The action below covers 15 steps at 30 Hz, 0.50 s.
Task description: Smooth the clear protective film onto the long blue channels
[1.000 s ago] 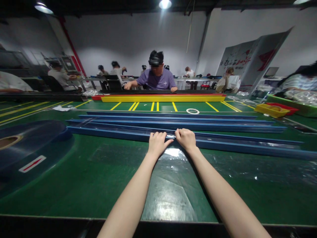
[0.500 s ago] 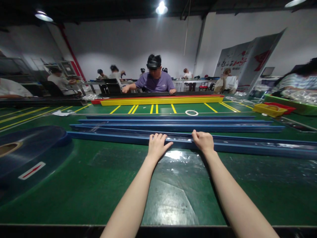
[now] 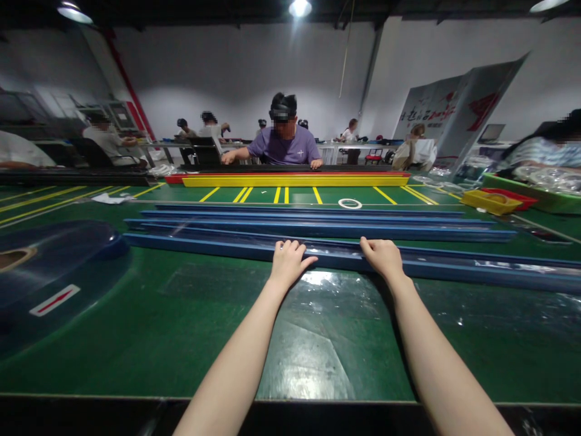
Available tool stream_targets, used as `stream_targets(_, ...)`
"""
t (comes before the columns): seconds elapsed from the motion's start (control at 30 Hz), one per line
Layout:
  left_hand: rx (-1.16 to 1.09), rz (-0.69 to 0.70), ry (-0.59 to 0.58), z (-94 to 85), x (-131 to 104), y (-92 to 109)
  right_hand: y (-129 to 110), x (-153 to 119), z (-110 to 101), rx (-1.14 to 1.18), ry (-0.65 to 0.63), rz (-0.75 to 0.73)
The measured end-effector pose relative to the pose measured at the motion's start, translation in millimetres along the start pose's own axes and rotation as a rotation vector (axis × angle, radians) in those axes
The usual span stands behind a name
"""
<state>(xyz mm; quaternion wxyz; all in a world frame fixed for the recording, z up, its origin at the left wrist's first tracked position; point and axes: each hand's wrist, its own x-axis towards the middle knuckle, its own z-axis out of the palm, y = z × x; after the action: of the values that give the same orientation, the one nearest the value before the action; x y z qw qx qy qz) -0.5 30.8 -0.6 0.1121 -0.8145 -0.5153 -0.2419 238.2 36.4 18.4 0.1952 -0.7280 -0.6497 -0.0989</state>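
Observation:
A long blue channel strip (image 3: 338,259) lies across the green table in front of me, with clear plastic film (image 3: 503,267) showing inside its groove. My left hand (image 3: 288,261) has its fingers hooked over the strip's near wall, the thumb sticking out to the right. Farther right, my right hand (image 3: 384,259) is closed over the same strip, knuckles up and thumb at the groove. What its curled fingers press on inside is hidden. Behind this strip lie several more blue channel strips (image 3: 458,232), roughly parallel to it.
A big roll of clear film (image 3: 86,266) lies at left. Yellow strips (image 3: 295,180) stand farther back, before a co-worker in a purple shirt (image 3: 284,147). A white ring (image 3: 350,204), a yellow tray (image 3: 488,201) and a green bin (image 3: 560,200) are also on the table (image 3: 190,339).
My right hand has slid a little to the right along the blue strip. My left hand keeps its place on it. The view has shifted slightly.

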Motion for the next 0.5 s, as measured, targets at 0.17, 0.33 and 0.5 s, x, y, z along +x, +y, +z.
stream_targets(0.17, -0.001, -0.003, -0.008, 0.8, 0.2, 0.0, 0.4, -1.9, -4.3, 0.011, -0.036, -0.062)
stream_targets(0.33, 0.015, -0.003, -0.006, 2.8, 0.8, -0.6, 3.5, -1.5, -8.3, 0.039, -0.035, -0.021)
stream_targets(0.5, 0.015, -0.005, -0.01, 3.1, 1.0, -1.3, 2.1, -1.2, -11.4, 0.03, -0.039, -0.04)
